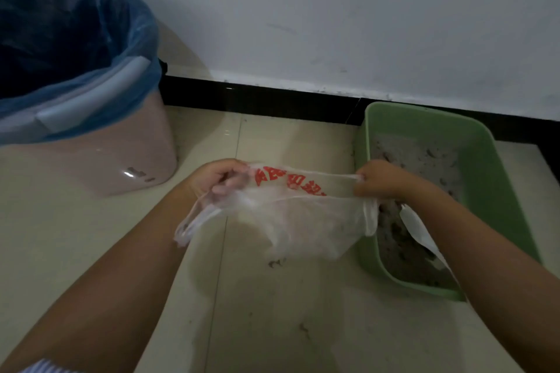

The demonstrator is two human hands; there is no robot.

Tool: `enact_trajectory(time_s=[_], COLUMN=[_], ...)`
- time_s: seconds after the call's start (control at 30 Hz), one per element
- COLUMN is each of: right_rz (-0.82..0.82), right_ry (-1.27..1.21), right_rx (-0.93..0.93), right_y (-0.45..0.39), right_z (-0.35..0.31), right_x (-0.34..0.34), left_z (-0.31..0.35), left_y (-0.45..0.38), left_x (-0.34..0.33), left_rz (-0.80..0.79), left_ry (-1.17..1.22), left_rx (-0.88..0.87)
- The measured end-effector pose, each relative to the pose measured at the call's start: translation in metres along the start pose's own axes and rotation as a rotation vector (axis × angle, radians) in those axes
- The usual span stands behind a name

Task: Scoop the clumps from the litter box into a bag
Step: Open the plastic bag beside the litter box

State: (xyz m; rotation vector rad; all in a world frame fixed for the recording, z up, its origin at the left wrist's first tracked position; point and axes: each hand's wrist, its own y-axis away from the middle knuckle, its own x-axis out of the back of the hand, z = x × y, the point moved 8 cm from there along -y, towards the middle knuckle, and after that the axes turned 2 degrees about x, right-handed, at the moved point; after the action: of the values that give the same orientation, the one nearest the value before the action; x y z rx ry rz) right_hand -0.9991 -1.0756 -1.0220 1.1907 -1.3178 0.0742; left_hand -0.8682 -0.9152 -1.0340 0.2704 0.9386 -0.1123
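Observation:
A thin clear plastic bag with red print hangs stretched between my hands above the floor. My left hand grips its left rim, and a handle loop dangles below that hand. My right hand pinches the right rim, just over the near left wall of the green litter box. The box holds grey litter with darker clumps. A white scoop lies in the litter under my right forearm, partly hidden.
A pink bin lined with a blue bag stands at the left by the wall. A black skirting board runs along the white wall behind. Small dark crumbs lie on the beige floor tiles.

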Motion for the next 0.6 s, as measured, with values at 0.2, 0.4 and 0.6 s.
enact_trajectory(time_s=[0.2,0.4,0.6], right_rz=[0.092,0.221,0.204], right_ry=[-0.341,-1.390,-1.893], right_rx=[-0.036,-0.042,0.080], right_y=[0.004,-0.003,-0.005], right_z=[0.005,0.014,0.008], right_x=[0.001,0.003,0.005], left_z=[-0.003,0.005,0.000], left_y=[0.010,0.029,0.010], left_x=[0.041,0.067,0.051], left_rz=[0.267,0.646,0.344], left_ry=[0.150,0.117,0.209], left_rx=[-0.119,-0.424,-0.303])
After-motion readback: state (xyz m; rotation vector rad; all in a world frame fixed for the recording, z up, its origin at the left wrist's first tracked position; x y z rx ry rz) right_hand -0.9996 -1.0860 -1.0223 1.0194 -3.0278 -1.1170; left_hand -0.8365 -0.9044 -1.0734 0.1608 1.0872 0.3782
